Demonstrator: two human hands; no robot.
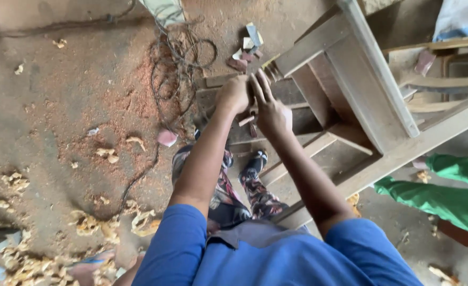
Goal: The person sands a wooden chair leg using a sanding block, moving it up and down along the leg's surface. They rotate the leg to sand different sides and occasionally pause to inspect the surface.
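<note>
A bare wooden furniture frame [361,95] lies tilted on the workshop floor in front of me. My left hand [234,94] is closed in a fist against the end of one of its rails, near the frame's corner; what it grips is hidden. My right hand [270,108] is right beside it, fingers stretched out and pressed toward the same rail end, with a small pale piece of wood [246,120] showing just under it. My legs in patterned trousers and dark shoes [252,165] stand below the hands.
A tangle of dark cable [178,63] lies on the dusty floor behind the frame. Wood shavings [86,222] and offcuts [247,50] are scattered about. Another person's green-clad limb [446,198] is at the right. More wooden frames [440,79] stand at upper right.
</note>
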